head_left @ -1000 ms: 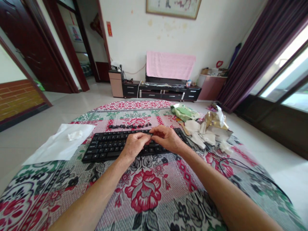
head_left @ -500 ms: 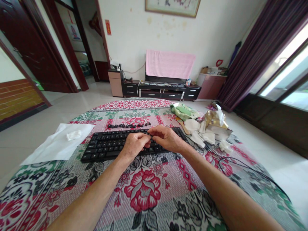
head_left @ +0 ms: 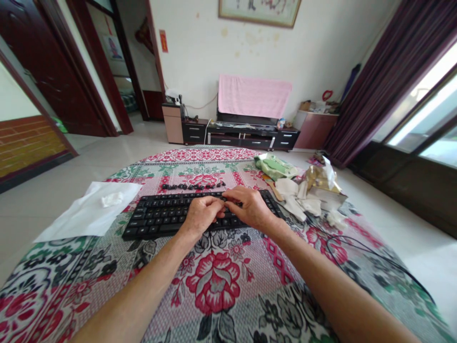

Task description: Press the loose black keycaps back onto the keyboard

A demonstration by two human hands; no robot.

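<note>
A black keyboard (head_left: pixel 160 214) lies across the patterned tablecloth in front of me. Over its right half, my left hand (head_left: pixel 203 212) and my right hand (head_left: pixel 248 205) meet with their fingertips almost touching. Both hands have thumb and fingers drawn together in a pinch, low on the keys. Whatever sits between the fingertips is too small and too covered to name. Behind the keyboard's far edge runs a row of several loose black keycaps (head_left: pixel 191 186). My hands hide the keys beneath them.
On the left lies a white sheet (head_left: pixel 76 216) bearing a crumpled tissue (head_left: pixel 112 199). To the right are a green wipes pack (head_left: pixel 274 166), a wooden-looking stick (head_left: pixel 274 189), white cloths (head_left: pixel 291 195), a gold-coloured package (head_left: pixel 319 178) and a black cable (head_left: pixel 378 252).
My right hand's fingers have settled slightly lower and flatter against the keyboard. My left hand stays nearly in place. The whole view has shifted a little.
</note>
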